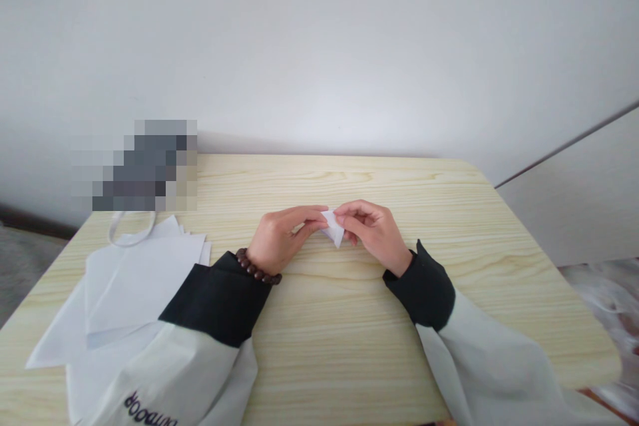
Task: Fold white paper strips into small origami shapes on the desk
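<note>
Left hand [279, 234] and right hand [373, 231], close together, both pinch small white paper [334, 231] over tabletop [344, 346]. Looks like a folding step; next move likely needs aligned edges.

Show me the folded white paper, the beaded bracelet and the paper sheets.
Folded white paper [333, 229], head view: its middle.
Beaded bracelet [257, 273], head view: a middle bead.
Paper sheets [142, 286], head view: top sheet's face.
</note>
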{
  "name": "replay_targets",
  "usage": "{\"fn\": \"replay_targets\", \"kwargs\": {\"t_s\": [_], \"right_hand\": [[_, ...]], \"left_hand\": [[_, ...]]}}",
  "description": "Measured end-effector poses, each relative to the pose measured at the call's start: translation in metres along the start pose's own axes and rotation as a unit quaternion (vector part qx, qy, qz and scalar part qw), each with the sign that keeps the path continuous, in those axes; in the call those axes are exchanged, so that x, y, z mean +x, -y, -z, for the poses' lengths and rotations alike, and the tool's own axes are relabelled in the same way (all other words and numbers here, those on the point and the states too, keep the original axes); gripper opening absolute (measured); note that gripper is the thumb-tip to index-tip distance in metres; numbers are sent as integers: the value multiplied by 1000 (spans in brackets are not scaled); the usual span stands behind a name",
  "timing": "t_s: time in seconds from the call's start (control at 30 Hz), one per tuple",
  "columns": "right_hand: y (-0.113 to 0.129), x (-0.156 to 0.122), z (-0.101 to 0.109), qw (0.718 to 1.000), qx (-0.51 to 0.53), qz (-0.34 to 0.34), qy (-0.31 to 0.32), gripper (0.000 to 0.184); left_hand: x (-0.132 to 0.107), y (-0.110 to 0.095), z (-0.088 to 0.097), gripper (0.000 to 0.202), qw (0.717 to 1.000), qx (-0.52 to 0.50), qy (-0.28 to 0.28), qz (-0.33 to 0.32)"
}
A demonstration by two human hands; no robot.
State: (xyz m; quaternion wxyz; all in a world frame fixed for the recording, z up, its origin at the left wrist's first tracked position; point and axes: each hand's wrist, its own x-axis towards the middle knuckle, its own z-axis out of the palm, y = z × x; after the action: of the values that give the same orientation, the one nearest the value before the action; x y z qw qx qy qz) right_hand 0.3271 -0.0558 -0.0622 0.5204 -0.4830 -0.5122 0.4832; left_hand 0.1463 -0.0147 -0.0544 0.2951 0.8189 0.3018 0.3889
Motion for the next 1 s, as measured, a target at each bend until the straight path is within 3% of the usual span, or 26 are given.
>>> {"fn": "replay_targets", "kwargs": {"t_s": [0.07, 0.17, 0.2, 0.37, 0.6, 0.77, 0.87, 1.0], "right_hand": [[1, 1, 2, 1000, 21, 1, 8, 19], [2, 1, 4, 999, 52, -7, 16, 21], [3, 1, 4, 998, 58, -10, 18, 22], [1, 2, 4, 998, 59, -19, 23, 21], [-1, 1, 4, 998, 47, 8, 39, 14], [-2, -4, 1, 996, -52, 56, 49, 20], [-3, -5, 0, 992, -101, 81, 10, 17], [-4, -4, 3, 960, -197, 192, -59, 16]], "left_hand": [[1, 2, -1, 23, 996, -72, -2, 43], [2, 5, -2, 55, 981, -175, 17, 84], [2, 5, -2, 56, 977, -192, 28, 91], [2, 5, -4, 32, 958, -256, 35, 126], [3, 3, -4, 32, 941, -289, 20, 172], [5, 0, -3, 36, 936, -278, -8, 216], [6, -1, -2, 35, 939, -256, -10, 228], [6, -1, -1, 31, 935, -268, 19, 231]]}}
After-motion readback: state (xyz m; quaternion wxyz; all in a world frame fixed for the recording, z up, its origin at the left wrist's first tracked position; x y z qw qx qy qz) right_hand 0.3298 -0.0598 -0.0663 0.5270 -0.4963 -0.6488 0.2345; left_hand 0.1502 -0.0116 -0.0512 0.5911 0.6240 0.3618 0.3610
